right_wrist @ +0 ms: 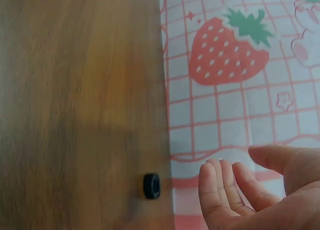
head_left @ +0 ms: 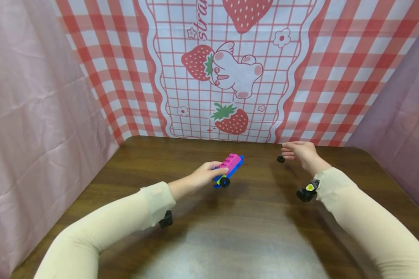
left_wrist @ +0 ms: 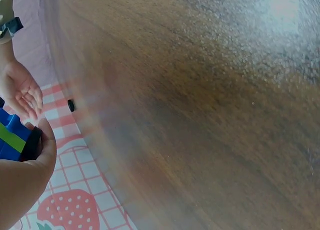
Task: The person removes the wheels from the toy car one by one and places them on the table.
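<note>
My left hand (head_left: 209, 173) grips a toy car (head_left: 232, 162) of building bricks, pink on top with a blue base and a lime green piece. One black wheel (head_left: 225, 182) shows on the car's near end; in the left wrist view the blue and green underside (left_wrist: 11, 140) faces the camera. Off to the right, a loose black wheel (head_left: 281, 159) lies on the table near its far edge. Just beside and above that wheel is my right hand (head_left: 302, 152), its fingers loosely bent and nothing between them. The right wrist view has the loose wheel (right_wrist: 151, 186) left of the fingertips.
The brown wooden table (head_left: 258, 217) ends at a red-and-white checked cloth (head_left: 209, 73) with strawberry prints hanging behind it. Pink curtains (head_left: 45, 116) hang at the left, with a purple-pink one (head_left: 398, 104) at the right. Each wrist wears a black camera (head_left: 306, 193).
</note>
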Demonstrator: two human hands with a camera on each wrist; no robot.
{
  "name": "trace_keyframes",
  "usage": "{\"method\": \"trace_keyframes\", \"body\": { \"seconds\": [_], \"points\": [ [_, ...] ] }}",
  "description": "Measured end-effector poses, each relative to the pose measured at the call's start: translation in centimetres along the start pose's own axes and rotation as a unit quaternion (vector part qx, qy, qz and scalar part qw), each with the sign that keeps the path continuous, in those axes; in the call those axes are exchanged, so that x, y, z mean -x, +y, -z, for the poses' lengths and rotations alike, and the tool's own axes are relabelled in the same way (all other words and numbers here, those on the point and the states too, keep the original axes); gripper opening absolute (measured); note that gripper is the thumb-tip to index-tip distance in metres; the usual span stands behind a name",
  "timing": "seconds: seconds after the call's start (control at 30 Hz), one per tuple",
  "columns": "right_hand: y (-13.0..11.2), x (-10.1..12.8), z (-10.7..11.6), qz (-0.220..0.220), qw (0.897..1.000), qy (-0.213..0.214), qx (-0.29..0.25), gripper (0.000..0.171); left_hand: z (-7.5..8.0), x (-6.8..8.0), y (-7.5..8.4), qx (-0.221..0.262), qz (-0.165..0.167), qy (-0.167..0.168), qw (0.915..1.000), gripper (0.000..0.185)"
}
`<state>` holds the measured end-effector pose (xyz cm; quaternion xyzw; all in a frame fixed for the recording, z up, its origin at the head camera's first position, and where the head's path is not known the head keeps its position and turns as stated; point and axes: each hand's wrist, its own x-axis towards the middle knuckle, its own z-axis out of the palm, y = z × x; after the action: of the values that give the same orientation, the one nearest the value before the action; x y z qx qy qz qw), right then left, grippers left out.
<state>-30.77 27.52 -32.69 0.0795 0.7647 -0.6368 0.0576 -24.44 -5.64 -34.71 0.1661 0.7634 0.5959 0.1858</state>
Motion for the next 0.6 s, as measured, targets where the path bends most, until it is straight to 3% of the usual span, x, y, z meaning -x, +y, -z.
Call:
{"method": "trace_keyframes", "body": {
  "seconds": [0.17, 0.43, 0.57, 0.6],
  "points": [
    [-0.8, 0.8, -0.9, 0.010, 1.000, -0.016, 0.000, 0.068, 0.0, 0.0, 0.0, -0.006, 0.001, -0.001, 1.0000, 0.045],
    [-1.9, 1.8, -2.3, 0.025, 0.999, -0.034, -0.003, 0.061, 0.1, 0.1, -0.2, -0.010, 0.001, 0.008, 0.9999, 0.045],
    [-2.5, 2.3, -2.7, 0.027, 0.999, -0.044, 0.005, 0.062, 0.3, 0.1, -0.3, -0.003, -0.012, -0.001, 0.9999, 0.047],
    [-2.6, 2.4, -2.8, 0.027, 0.999, -0.045, 0.004, 0.062, 0.5, -0.3, -0.9, 0.002, -0.028, -0.011, 0.9995, 0.049]
  ]
}}
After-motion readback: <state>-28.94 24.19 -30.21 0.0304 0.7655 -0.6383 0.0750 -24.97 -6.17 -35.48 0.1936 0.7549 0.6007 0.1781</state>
